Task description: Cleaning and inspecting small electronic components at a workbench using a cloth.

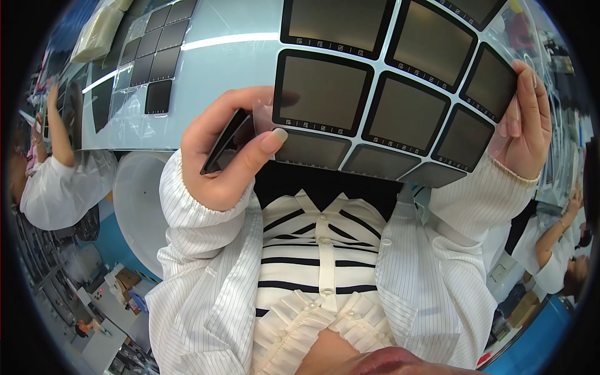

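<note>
A clear film sheet carrying several dark, black-bordered rectangular panels is held up in front of me, tilted and slightly curved. Along each panel's lower border runs a row of small pale marks. My left hand is closed at the sheet's left edge, its thumb on the front and fingers partly hidden behind. Tucked in the same hand are one or more loose dark panels; I cannot tell how many. My right hand is closed on the clear right edge of the sheet, with some fingertips behind the film.
On the pale blue tabletop another group of dark panels lies at the far left. Beyond it sits a stack of whitish packs. A white round bin stands below the table's left edge. Other people work at both sides.
</note>
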The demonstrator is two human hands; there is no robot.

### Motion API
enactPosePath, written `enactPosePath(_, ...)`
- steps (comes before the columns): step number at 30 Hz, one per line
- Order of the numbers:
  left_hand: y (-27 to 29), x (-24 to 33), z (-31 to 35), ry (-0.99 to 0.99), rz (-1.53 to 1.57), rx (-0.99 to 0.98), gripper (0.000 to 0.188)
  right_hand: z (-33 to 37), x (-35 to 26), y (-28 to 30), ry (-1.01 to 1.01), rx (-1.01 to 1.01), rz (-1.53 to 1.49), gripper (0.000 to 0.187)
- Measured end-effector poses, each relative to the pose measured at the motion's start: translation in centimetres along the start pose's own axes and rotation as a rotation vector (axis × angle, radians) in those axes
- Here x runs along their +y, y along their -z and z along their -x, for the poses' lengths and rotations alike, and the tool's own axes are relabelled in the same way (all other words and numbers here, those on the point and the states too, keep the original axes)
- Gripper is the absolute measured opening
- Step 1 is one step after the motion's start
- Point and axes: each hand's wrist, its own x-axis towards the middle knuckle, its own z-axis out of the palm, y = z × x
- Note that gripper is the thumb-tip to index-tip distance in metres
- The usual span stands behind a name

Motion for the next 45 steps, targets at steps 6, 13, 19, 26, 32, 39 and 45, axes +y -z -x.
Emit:
enactPosePath(6, -0.5, -0.2, -0.2, -0.076, 0.052, 0.013, 0.043, 0.5, -0.5, 0.0, 0.022, 0.023, 0.002, 0.027)
enactPosePath(13, -0.6, 0.5, -0.4, 0.002, 0.034, 0.065, 0.047, 0.2, -0.6, 0.2, 0.036, -0.022, 0.005, 0.029)
enactPosePath(19, -0.4, 0.5, -0.6, -0.009, 0.065, 0.113, 0.054, -0.3, -1.4, 0.7, 0.015, -0.024, 0.082, 0.031)
enactPosePath(26, -0.3, 0.6, -0.6, -0.030, 0.084, 0.170, 0.060, -0.9, -1.3, 0.8, 0.042, -0.094, 0.060, 0.033)
enactPosePath(32, 0.6, 0.9, -0.4, -0.049, 0.133, 0.167, 0.052, -1.1, -1.4, 0.3, 0.045, -0.180, 0.053, 0.033)
enactPosePath(39, 0.5, 0.9, -0.2, -0.065, 0.006, 0.248, 0.061, -1.0, -1.5, -0.6, 0.058, -0.181, 0.097, 0.034)
enactPosePath(45, 1.5, 0.4, 0.1, -0.085, 0.006, 0.202, 0.063, -0.7, -1.9, -5.2, 0.007, 0.047, 0.034, 0.025)
